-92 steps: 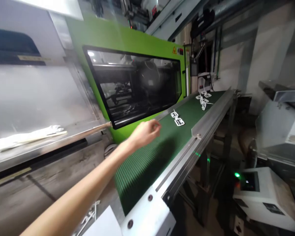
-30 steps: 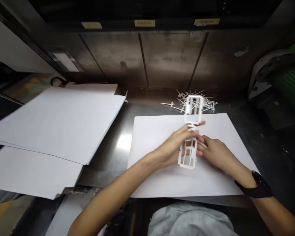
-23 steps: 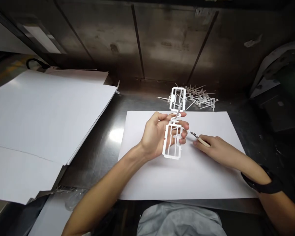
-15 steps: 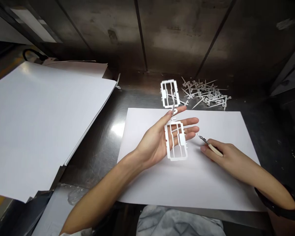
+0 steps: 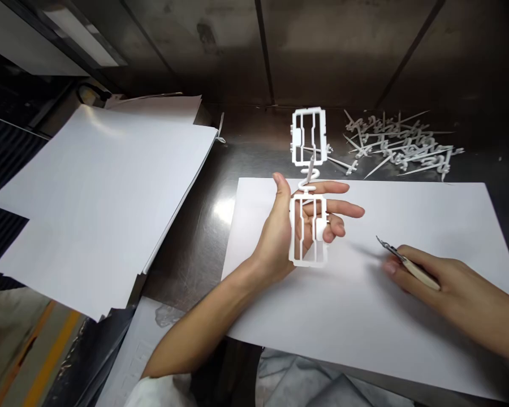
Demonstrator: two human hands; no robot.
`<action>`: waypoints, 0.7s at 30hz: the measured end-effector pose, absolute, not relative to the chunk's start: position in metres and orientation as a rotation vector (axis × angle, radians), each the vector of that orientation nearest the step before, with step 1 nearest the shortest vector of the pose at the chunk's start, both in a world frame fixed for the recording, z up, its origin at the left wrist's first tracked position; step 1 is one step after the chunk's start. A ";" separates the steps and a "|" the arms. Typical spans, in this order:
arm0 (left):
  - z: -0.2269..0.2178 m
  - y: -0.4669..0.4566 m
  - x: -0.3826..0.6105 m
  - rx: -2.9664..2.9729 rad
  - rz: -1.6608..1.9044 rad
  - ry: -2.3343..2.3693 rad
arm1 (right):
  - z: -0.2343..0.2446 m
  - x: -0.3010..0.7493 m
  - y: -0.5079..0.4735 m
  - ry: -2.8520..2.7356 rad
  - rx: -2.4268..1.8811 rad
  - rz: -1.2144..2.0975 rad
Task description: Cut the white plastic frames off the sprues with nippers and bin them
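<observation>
My left hand (image 5: 294, 226) is palm up over a white paper sheet (image 5: 365, 294), fingers spread, with a white moulded plastic part (image 5: 308, 186) lying across palm and fingers. The part is two small frames joined by a thin runner, and its far frame sticks out beyond my fingertips. My right hand (image 5: 449, 288) rests on the sheet to the right. It grips a small cutting tool (image 5: 402, 260) with a pale handle, its metal tip pointing left, a short way off from the part.
A heap of cut white plastic runners (image 5: 401, 147) lies on the steel bench (image 5: 199, 237) beyond the sheet. A stack of large white paper sheets (image 5: 97, 192) covers the left. A dark metal wall (image 5: 322, 51) closes the back.
I turned from a green conveyor belt to the bench. My left hand opened flat under the part, and my right hand with the tool drew away to the right.
</observation>
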State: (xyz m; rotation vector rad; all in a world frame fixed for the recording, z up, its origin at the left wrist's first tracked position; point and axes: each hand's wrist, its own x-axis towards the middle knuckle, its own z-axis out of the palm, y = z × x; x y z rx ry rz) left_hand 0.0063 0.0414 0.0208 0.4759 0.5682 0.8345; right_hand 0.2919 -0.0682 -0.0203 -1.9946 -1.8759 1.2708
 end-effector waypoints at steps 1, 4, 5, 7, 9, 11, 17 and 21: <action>0.021 0.041 0.006 0.496 0.828 0.568 | -0.021 0.293 -0.069 -1.874 -1.995 1.296; 0.023 0.040 0.006 0.541 0.847 0.622 | -0.026 0.296 -0.073 -1.846 -2.025 1.377; 0.023 0.040 0.006 0.551 0.862 0.645 | -0.027 0.296 -0.073 -1.838 -2.039 1.375; 0.022 0.039 0.006 0.558 0.899 0.687 | -0.028 0.296 -0.074 -1.826 -2.057 1.367; 0.019 0.040 0.005 0.545 0.926 0.714 | -0.029 0.295 -0.075 -1.822 -2.063 1.347; 0.017 0.040 0.004 0.523 0.935 0.716 | -0.028 0.294 -0.075 -1.824 -2.067 1.334; 0.014 0.039 0.011 0.539 0.897 0.660 | -0.025 0.291 -0.070 -1.839 -2.089 1.375; 0.015 0.035 0.017 0.415 0.856 0.575 | -0.019 0.289 -0.067 -1.875 -2.117 1.372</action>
